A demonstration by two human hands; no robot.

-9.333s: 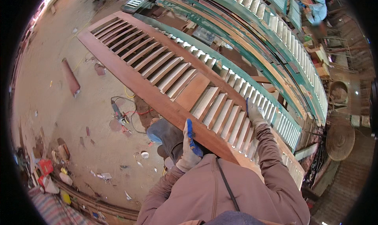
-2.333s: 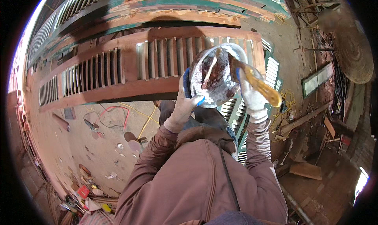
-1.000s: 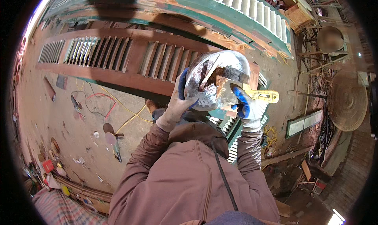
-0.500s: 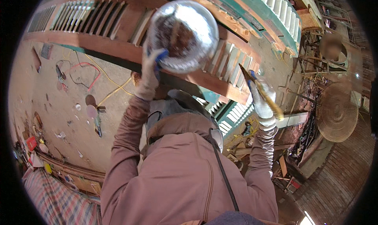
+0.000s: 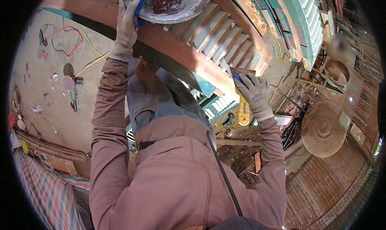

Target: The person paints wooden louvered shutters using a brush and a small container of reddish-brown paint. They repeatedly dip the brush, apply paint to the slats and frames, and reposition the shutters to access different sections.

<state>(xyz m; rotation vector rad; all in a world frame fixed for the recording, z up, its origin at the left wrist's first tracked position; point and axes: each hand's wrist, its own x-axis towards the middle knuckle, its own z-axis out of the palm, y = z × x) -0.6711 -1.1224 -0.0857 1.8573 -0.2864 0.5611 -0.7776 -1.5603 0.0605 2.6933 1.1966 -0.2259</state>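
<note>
- Your left grip (image 5: 127, 31) was clasped on the near left edge of a metal bowl (image 5: 173, 17), with the thumb and fingers only partly spread.
- The bowl was at the top edge of the view, above the brown slatted shutter (image 5: 169, 49), hiding some of its slats; whether they touched could not be told. Reddish-brown matter and pale smears lined the inside.
- Your right grip (image 5: 253, 91) was curled around a scraper with a yellow handle (image 5: 243, 111), just beside the shutter's right end, the handle pointing down.
- A stack of green shutters (image 5: 313, 21) crowded in beyond the brown one, at upper right.
- On the floor to your left lay a power tool (image 5: 73, 97) and a yellow cord (image 5: 91, 64), well apart from the bowl.
- A round woven tray (image 5: 325, 129) stood to your right; a checked cloth (image 5: 46, 189) lay at lower left.
- Dark printing in two lines marked the back of your right glove, near the wrist; any marks on the scraper were too small to read.
</note>
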